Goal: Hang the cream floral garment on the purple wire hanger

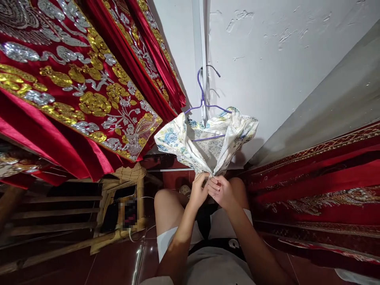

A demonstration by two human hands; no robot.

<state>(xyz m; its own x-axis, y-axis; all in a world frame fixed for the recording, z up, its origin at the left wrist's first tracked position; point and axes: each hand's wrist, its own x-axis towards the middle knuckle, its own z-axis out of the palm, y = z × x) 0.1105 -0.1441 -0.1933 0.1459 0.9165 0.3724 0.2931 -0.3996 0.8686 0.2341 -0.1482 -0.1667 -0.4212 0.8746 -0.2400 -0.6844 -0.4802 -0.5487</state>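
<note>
A white garment with a blue and yellow floral print hangs in front of me on a purple wire hanger. Its neckline is parted above, and the two front edges come together low down, where both my hands are. My left hand pinches the garment's front edge there. Close beside it, almost touching, my right hand has its fingers curled onto the same spot. Whatever small fastening may lie between the fingertips is hidden.
Red cloth with gold and silver sequin embroidery hangs at the left. More red trimmed fabric hangs at the right. A bamboo chair with a blurred phone-like object stands at lower left. Behind the hanger is a white wall.
</note>
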